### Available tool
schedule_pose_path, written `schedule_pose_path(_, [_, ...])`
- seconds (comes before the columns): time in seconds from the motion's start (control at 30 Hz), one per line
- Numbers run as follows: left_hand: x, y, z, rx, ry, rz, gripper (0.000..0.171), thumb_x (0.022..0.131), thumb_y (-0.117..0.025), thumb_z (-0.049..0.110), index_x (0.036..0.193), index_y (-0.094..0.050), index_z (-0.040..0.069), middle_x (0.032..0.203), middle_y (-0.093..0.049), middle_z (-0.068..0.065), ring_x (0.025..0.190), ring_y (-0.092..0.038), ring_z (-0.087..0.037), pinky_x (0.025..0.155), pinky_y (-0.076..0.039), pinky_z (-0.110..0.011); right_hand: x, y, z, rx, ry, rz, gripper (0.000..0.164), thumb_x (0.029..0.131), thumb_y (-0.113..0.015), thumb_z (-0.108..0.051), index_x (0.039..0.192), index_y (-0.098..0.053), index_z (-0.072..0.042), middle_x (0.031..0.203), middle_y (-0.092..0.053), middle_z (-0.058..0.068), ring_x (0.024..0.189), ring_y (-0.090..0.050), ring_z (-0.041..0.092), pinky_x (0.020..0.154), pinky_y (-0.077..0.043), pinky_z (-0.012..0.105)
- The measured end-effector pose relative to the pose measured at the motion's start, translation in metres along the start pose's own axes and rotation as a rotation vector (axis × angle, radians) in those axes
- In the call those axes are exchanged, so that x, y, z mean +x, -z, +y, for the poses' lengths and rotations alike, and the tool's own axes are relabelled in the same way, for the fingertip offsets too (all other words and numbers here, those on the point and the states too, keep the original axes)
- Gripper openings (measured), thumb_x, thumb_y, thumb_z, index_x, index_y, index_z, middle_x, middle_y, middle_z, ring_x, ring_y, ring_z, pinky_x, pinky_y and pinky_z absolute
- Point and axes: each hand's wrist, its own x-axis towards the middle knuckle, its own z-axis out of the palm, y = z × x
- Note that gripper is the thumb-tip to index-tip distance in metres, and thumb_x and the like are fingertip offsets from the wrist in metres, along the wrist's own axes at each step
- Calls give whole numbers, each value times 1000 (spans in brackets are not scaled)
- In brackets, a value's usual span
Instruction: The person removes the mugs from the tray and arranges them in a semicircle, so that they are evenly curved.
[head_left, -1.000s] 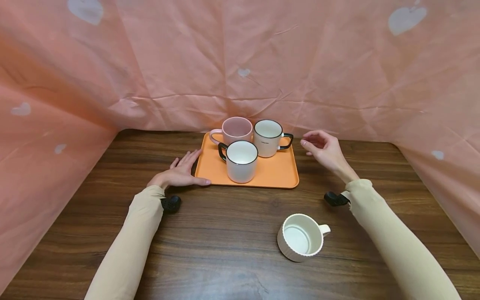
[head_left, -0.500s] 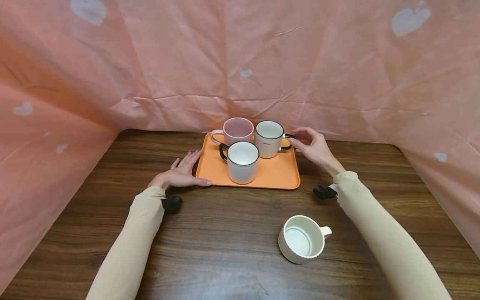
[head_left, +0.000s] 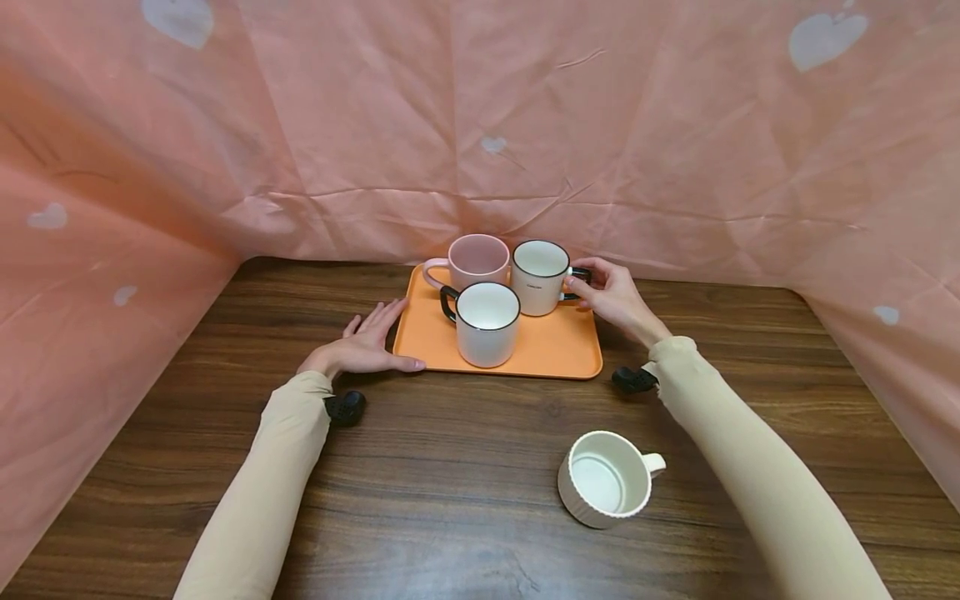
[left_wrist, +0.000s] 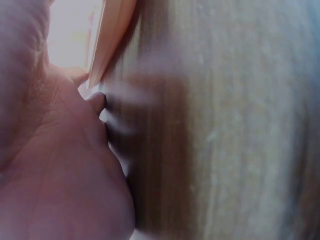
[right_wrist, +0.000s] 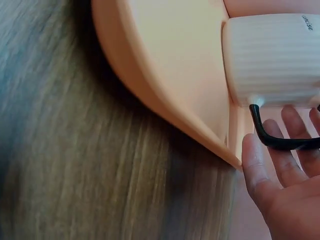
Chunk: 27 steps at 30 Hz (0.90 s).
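Note:
My left hand (head_left: 362,347) lies with fingers spread at the left end of an orange tray (head_left: 558,348), its thumb touching the front rim and fingertips by the left rim. At the tray's back right stands a white mug (head_left: 537,292) with a black rim and black handle. My right hand (head_left: 617,302) pinches that handle, thumb on the near side; the right wrist view shows its lower fingers (right_wrist: 255,162) loosely extended behind the black handle (right_wrist: 280,142). A second white mug (head_left: 486,343) stands in front, and a pink mug (head_left: 468,257) behind it.
A cream ribbed cup (head_left: 576,492) stands on the brown wooden table (head_left: 420,467), to the front right of the tray. Pink cloth (head_left: 360,125) with pale hearts hangs close behind the tray and along both sides.
My right hand has moved left from beside the tray to the back right mug's black handle and closed around it. The left hand and mugs have stayed in place.

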Motion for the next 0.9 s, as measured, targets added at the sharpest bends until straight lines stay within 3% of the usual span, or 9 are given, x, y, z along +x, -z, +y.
schedule_pose_path(0.17, [-2, 0, 1, -4, 1, 9, 126, 76, -72, 75, 166, 1, 26, 175, 1, -2, 162, 7, -31, 126, 7, -61, 0, -3, 2, 43, 3, -8, 40, 101, -66, -18, 134, -56, 2, 116, -69, 21, 89, -75, 18, 79, -64, 45])
schedule_pose_path(0.4, [-1, -2, 1, -9, -15, 6, 126, 76, -73, 75, 166, 0, 26, 175, -1, -2, 162, 7, -32, 125, 7, -62, -5, -8, 3, 137, 11, -2, 34, 100, -65, -13, 129, -54, 1, 96, -72, -2, 78, -76, 23, 73, -64, 42])
schedule_pose_path(0.67, [-4, 1, 6, 4, -20, 3, 123, 79, -73, 71, 166, -1, 23, 175, -2, -3, 161, 7, -32, 126, 7, -61, -11, -10, 2, 328, 29, 15, 22, 96, -69, -4, 115, -56, -5, 84, -72, -1, 71, -71, 20, 71, -64, 44])
schedule_pose_path(0.9, [-4, 2, 7, 3, -16, 6, 120, 81, -75, 64, 167, -1, 23, 175, -2, -4, 161, 7, -33, 126, 6, -62, -16, -12, -3, 358, 29, 0, 24, 95, -69, -2, 115, -56, -6, 64, -50, -4, 58, -50, 12, 72, -64, 43])
